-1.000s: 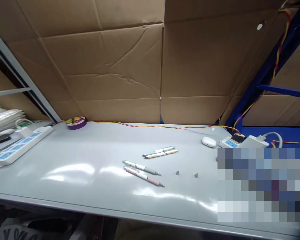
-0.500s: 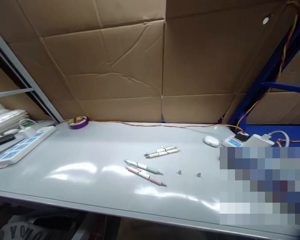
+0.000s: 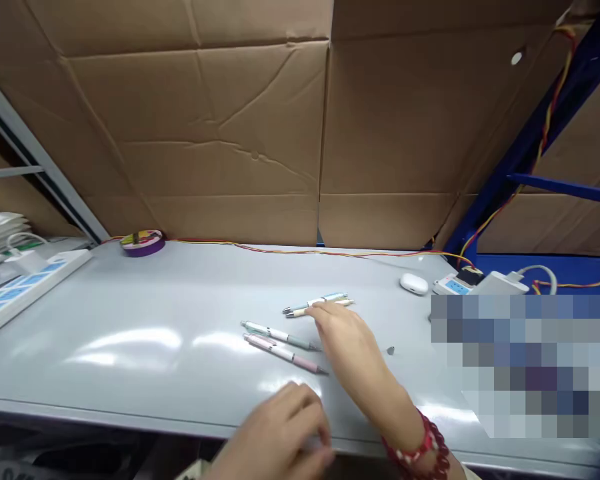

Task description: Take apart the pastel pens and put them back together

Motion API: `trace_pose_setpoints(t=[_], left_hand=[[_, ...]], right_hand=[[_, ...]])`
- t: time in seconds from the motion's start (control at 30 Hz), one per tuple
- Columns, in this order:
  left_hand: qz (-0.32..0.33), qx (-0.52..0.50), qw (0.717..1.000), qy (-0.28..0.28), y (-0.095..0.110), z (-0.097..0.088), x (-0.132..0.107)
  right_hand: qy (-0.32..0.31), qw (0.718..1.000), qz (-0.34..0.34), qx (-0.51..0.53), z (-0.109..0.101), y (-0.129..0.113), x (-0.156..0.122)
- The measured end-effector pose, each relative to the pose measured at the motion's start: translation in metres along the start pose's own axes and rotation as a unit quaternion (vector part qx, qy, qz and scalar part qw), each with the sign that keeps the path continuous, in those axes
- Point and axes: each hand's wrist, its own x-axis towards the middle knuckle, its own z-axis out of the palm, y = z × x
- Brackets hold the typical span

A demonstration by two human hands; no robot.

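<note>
My right hand (image 3: 347,340), a red beaded bracelet (image 3: 423,440) on its wrist, reaches over the cream click pen (image 3: 347,303). Its fingers are stretched out at that pen's barrel; the thumb is hidden. The light-blue click pen (image 3: 335,297) lies just behind. Nearer me, the green click pen (image 3: 280,335) and the pink click pen (image 3: 285,351) lie side by side, tips pointing right. My left hand (image 3: 280,430), blurred, hovers at the table's front edge with fingers loosely bent and a gap at the thumb. One small grey piece (image 3: 391,351) sits right of my right hand.
A purple tape roll (image 3: 143,244) and thin red-yellow wires (image 3: 260,249) lie along the cardboard back wall (image 3: 230,167). Power strips stand left (image 3: 30,290) and right (image 3: 453,285). A white earphone case (image 3: 414,284) is at the right, near a pixelated patch.
Both hands have come into view from the front edge. The right now covers part of the cream pen and one small grey piece. The view has shifted slightly; the pens look unmoved.
</note>
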Motion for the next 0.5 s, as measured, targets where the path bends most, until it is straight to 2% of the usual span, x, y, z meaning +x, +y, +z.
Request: trace_pose_setpoints(t=[0.13, 0.27, 0.5], left_hand=[[-0.046, 0.139, 0.988, 0.052, -0.03, -0.004, 0.021], [-0.062, 0.149, 0.987, 0.01, -0.043, -0.002, 0.023], [-0.067, 0.165, 0.984, 0.03, -0.057, -0.003, 0.018]], right_hand=[[-0.019, 0.999, 0.011, -0.044, 0.021, 0.005, 0.013], [-0.037, 0.997, 0.018, -0.07, 0.031, 0.007, 0.014], [-0.044, 0.993, 0.031, -0.101, 0.028, 0.004, 0.017]])
